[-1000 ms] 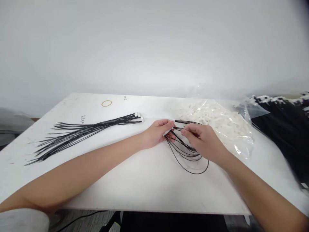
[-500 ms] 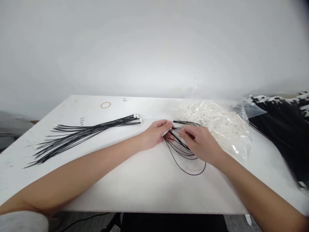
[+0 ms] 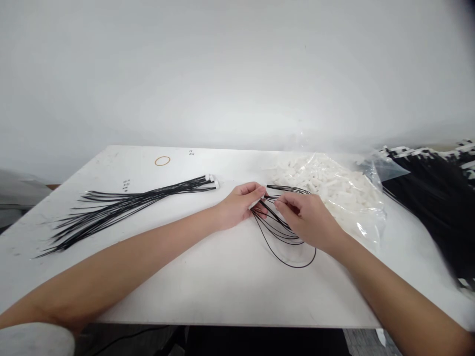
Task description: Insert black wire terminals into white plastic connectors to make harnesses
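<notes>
My left hand [image 3: 240, 204] pinches a small white connector at the middle of the white table [image 3: 208, 277], fingers closed round it. Close beside it, my right hand [image 3: 309, 220] pinches thin black wires [image 3: 284, 237] near that connector. The wires loop down toward me in several curved strands and run back up behind my right hand. Both hands rest low on the tabletop and nearly touch.
A bundle of black wires with white connectors [image 3: 126, 203] lies at the left. An open clear bag of white plastic connectors [image 3: 334, 185] sits behind my right hand. A heap of black wires [image 3: 438, 198] fills the right edge. A rubber band [image 3: 162, 160] lies at the back.
My right hand has shifted slightly left toward my left hand, and the wire loop has drawn in a little. My left hand has stayed in place.
</notes>
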The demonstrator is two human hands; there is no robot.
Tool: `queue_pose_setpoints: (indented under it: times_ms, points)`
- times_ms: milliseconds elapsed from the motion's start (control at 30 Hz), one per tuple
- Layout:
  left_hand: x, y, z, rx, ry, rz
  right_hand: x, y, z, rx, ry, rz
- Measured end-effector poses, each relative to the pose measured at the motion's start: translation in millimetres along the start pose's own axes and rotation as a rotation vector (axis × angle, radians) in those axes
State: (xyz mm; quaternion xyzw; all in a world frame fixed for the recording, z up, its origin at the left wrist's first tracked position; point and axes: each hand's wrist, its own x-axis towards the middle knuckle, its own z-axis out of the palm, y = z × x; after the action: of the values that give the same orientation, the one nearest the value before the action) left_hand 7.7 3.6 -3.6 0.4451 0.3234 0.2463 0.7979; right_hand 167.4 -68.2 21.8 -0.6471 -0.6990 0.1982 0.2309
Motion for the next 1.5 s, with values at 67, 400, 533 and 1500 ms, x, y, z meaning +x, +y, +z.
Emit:
queue_pose_setpoints:
  times_ms: [67, 400, 533, 1500]
  points:
    - [0, 0, 0.3, -0.003, 0.005, 0.007, 0, 0, 0, 0.021, 0.007, 0.000]
    - [-2, 1, 0.8, -0.007, 0.002, 0.017, 1, 2, 3, -0.056, 0.063, -0.037]
    - [-1, 0, 0.3, 0.008, -0.001, 0.023, 1, 2, 6, -0.132, 0.076, -0.045]
    - [1, -1, -1.0, -0.040, -0.020, 0.028, 6, 5, 26, -0.291, 0.280, -0.219]
